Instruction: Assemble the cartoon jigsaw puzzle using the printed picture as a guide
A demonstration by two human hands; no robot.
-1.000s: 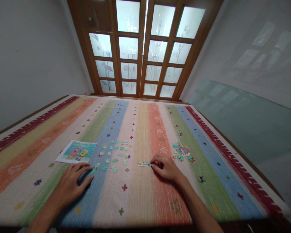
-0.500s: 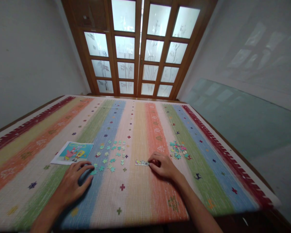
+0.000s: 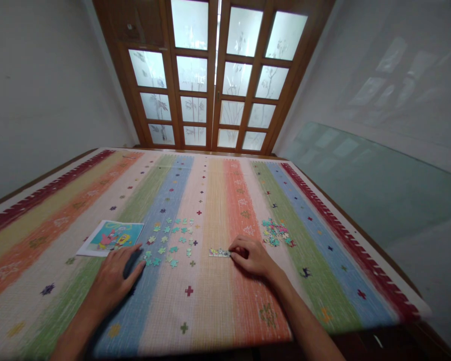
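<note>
My right hand rests on the orange stripe, thumb and forefinger pinched at the right end of a short strip of joined jigsaw puzzle pieces. The fingertips partly cover the piece there. To the left, my left hand is open, its thumb and fingers apart and holding nothing. Its thumb tip lies beside loose teal puzzle pieces, which are spread out over the blue and pale stripes. The fingers overlap the lower edge of a picture card with cartoon figures.
A heap of mixed puzzle pieces lies right of my right hand. The striped tablecloth covers the table. Wooden doors with frosted panes stand beyond the far edge, and a greenish panel is on the right.
My left hand has shifted slightly left, away from the loose teal pieces, leaving those by the thumb more visible. My right hand stays at the strip.
</note>
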